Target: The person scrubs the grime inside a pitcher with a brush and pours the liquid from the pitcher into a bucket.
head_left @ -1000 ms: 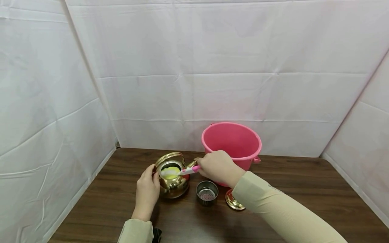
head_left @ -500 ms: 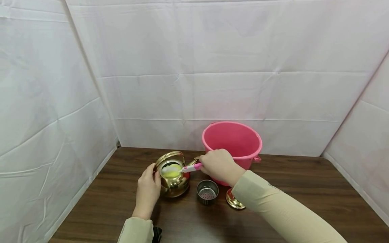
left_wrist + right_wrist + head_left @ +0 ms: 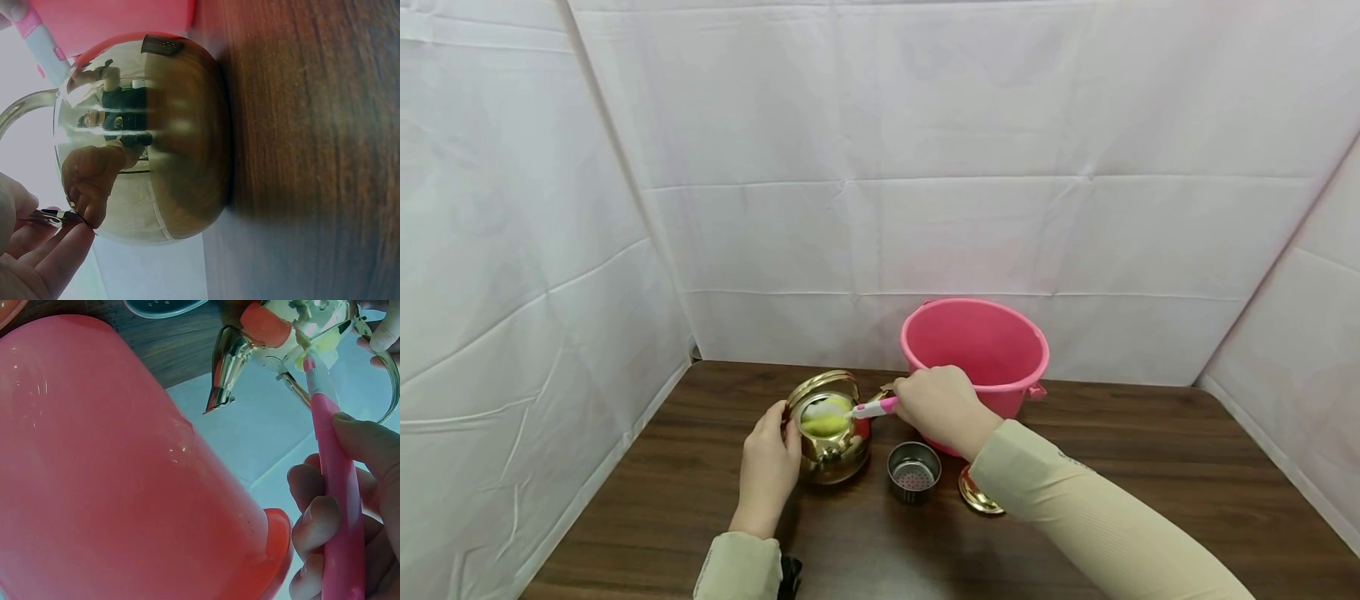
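A shiny gold kettle (image 3: 831, 460) stands lidless on the table, its arched handle (image 3: 823, 381) raised. My left hand (image 3: 767, 471) is at the kettle's left side; in the left wrist view, its thumb and fingers (image 3: 65, 253) pinch the handle's lower end. In my right hand (image 3: 943, 410) is a brush with a pink-and-white handle (image 3: 874, 408). Its yellow and white head (image 3: 824, 423) sits in the kettle's mouth, the lower part hidden inside. The right wrist view shows fingers (image 3: 315, 525) curled round the pink handle (image 3: 340, 487).
Behind my right hand stands a pink bucket (image 3: 904, 343). A small round metal strainer (image 3: 913, 471) with a perforated bottom is right of the kettle. The gold lid (image 3: 976, 493) lies partly hidden by my right sleeve. White cloth walls surround the wooden table (image 3: 1150, 467).
The brush head has turned in the kettle's mouth: its white part now shows at the top and yellow below. Both hands stay nearly in place, keeping their holds.
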The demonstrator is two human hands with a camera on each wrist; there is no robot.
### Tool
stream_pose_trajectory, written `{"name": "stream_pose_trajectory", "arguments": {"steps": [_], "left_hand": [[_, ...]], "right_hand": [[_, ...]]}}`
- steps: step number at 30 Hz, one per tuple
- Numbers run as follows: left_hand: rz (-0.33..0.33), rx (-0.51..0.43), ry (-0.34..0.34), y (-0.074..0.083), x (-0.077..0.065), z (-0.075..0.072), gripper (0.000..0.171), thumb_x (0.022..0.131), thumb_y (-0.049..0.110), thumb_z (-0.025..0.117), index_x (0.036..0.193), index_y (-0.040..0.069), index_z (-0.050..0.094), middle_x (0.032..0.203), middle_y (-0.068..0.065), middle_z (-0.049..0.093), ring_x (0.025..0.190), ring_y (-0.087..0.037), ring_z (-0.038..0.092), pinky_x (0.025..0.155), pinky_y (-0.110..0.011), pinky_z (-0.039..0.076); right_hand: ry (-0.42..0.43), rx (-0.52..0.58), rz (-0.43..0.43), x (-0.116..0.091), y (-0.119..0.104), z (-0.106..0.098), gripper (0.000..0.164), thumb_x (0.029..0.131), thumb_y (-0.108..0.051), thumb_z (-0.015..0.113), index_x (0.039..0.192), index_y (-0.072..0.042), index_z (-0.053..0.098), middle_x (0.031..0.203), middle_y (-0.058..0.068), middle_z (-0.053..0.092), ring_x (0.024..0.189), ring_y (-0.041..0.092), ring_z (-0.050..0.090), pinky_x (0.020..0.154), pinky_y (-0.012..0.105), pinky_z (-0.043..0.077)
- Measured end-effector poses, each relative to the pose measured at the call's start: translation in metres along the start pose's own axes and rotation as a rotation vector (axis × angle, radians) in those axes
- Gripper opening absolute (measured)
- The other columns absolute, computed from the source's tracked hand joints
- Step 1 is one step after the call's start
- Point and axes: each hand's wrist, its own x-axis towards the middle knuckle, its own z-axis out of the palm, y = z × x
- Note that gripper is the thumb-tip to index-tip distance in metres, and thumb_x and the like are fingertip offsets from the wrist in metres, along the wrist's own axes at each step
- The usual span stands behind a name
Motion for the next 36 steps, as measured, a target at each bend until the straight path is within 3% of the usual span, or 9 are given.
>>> {"name": "stream_pose_trajectory", "arguments": {"steps": [9,18,28,36], "left_hand": [[0.024,0.0,0.009,0.003,-0.001,0.001,0.026,0.091,0.001,0.056,0.115,-0.01,0.057,0.106,-0.028,0.064,0.091,-0.04,0.066,0.071,-0.047,0.056],[0.028,0.009,0.004,0.006,-0.002,-0.002,0.025,0.092,-0.001,0.055,0.115,-0.01,0.056,0.105,-0.028,0.064,0.089,-0.04,0.066,0.07,-0.046,0.057],[0.009,0.002,-0.002,0.009,-0.001,-0.004,0.025,0.093,0.0,0.054,0.116,-0.011,0.056,0.106,-0.028,0.063,0.092,-0.04,0.065,0.072,-0.047,0.056],[0.011,0.004,0.015,0.006,-0.002,-0.002,0.023,0.092,0.0,0.056,0.113,-0.011,0.057,0.103,-0.027,0.064,0.09,-0.039,0.066,0.071,-0.046,0.056]], "right_hand": [[0.024,-0.073,-0.008,-0.002,-0.001,0.007,0.018,0.087,-0.027,0.066,0.075,-0.014,0.063,0.061,0.0,0.06,0.049,0.016,0.052,0.041,0.032,0.045],[0.077,-0.191,-0.107,-0.005,-0.004,0.009,0.013,0.086,-0.027,0.068,0.084,-0.015,0.067,0.065,0.001,0.062,0.057,0.015,0.057,0.046,0.03,0.047],[0.185,-0.202,-0.185,-0.006,-0.002,0.01,0.014,0.084,-0.029,0.071,0.084,-0.016,0.068,0.064,-0.001,0.062,0.055,0.012,0.057,0.046,0.026,0.047],[0.204,-0.19,-0.225,-0.011,-0.004,0.009,0.013,0.085,-0.024,0.069,0.092,-0.013,0.071,0.071,-0.001,0.068,0.057,0.012,0.06,0.051,0.024,0.05]]}}
